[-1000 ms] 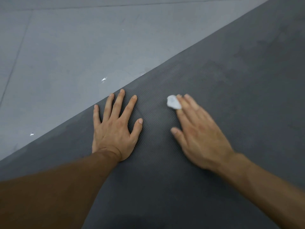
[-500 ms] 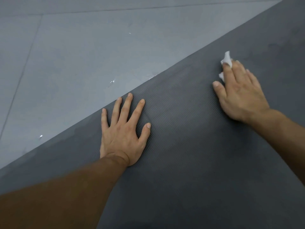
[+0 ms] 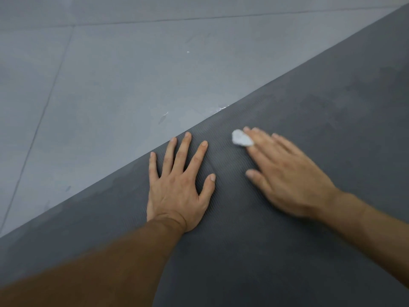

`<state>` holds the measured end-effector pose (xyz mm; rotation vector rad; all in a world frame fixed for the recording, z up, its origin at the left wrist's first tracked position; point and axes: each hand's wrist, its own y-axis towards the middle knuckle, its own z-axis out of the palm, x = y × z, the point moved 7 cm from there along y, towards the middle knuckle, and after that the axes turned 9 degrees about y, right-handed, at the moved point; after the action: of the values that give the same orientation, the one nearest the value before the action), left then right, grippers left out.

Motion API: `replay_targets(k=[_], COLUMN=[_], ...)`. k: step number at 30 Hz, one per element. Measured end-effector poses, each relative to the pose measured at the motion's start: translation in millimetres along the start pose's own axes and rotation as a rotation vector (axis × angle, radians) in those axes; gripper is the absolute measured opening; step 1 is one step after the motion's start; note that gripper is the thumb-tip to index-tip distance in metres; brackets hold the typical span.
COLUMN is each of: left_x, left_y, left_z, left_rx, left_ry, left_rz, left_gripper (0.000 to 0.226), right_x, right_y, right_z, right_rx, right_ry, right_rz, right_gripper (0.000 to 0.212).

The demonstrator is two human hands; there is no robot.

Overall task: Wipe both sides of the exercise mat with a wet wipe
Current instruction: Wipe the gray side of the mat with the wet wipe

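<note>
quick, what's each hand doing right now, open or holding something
Left hand: open, flat on the mat, fingers spread.
Right hand: open, straight fingers pressing the wet wipe onto the mat; slightly blurred.

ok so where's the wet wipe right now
In the head view, the wet wipe sits on the mat beneath the fingertips of the right hand, just right of the left hand.

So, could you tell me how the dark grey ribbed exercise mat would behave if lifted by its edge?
Lying flat on the grey floor, the dark grey ribbed mat would probably droop. Its ribbing likely resists sliding under the left hand.
</note>
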<state>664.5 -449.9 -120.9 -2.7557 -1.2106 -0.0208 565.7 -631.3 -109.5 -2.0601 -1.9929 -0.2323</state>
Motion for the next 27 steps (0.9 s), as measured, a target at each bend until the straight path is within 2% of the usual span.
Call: replay_targets(k=[6,10,12,14,20,23,27], left_x=[0,0,0,0,-1,-2,-1], left_y=[0,0,0,0,1,1,0], left_z=[-1,0,0,-1,0,0,0], left_rx=[0.009,0.016,0.017,0.017,0.021,0.016,0.02], left_ry=[-0.002,0.0,0.0,-0.001,0.012,0.008,0.005], left_rz=[-0.001,-0.003,-0.001,-0.001,-0.008,-0.005,-0.002], left_gripper=[0.068,0.068,0.068,0.068,0.068,0.068,0.068], right_x=[-112,-129,-107,-69,43,31,-28], right_y=[34,55,69,82,83,80,79], right_z=[-37,-38,-33,-28,-1,-1,-19], right_rx=[-0.201,-0.192,-0.182,-0.145,0.032,0.029,-0.054], right_ry=[0.115,0.202,0.229,0.248,0.218,0.146,0.12], right_rz=[0.43,0.562,0.51,0.381,-0.028,-0.038,0.115], right_gripper=[0.074,0.08,0.084,0.085,0.074,0.073,0.071])
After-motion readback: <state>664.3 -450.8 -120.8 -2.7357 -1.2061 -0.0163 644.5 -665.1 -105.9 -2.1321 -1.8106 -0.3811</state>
